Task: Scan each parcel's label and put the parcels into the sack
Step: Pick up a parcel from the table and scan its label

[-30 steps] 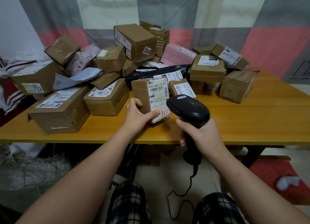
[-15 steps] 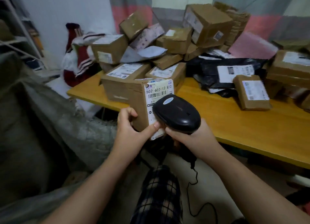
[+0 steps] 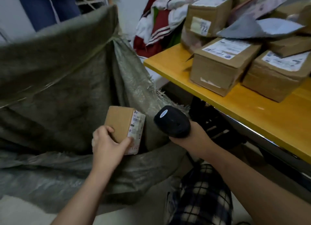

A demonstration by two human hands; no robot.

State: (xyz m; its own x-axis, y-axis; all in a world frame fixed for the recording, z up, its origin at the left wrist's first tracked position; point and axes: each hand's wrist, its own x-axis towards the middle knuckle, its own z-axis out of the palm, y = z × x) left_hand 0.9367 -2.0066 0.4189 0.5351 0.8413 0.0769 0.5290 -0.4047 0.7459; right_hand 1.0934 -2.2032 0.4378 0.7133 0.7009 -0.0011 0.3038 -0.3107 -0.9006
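Since half a second ago your view has swung left, off the table and onto the sack (image 3: 55, 83), and the parcel (image 3: 123, 123) has gone with it: it was at the table edge with the scanner pressed near its label, and now it hangs over the sack's open mouth. Your left hand (image 3: 107, 144) is closed around the parcel's lower corner, thumb along the label side and fingers on the plain brown face, so the box stays upright and can drop clear once you let go. The label (image 3: 136, 132) faces right, toward the scanner (image 3: 171, 122); it is too blurred to read.

Your right hand (image 3: 190, 137) is wrapped around the scanner's handle and holds it just beside the parcel, not touching it, head tilted up and away from the label. That looks like parking the tool out of the way while the other hand does the placing, which suggests the scan for this box is done.

The sack's far wall stands up high and its near rim sags low in front of your knee, so the low side is the easy way in. The parcel sits above that rim, not yet released.

More boxes (image 3: 220, 68) wait on the table (image 3: 262, 113) to your right, so plenty of the task remains.
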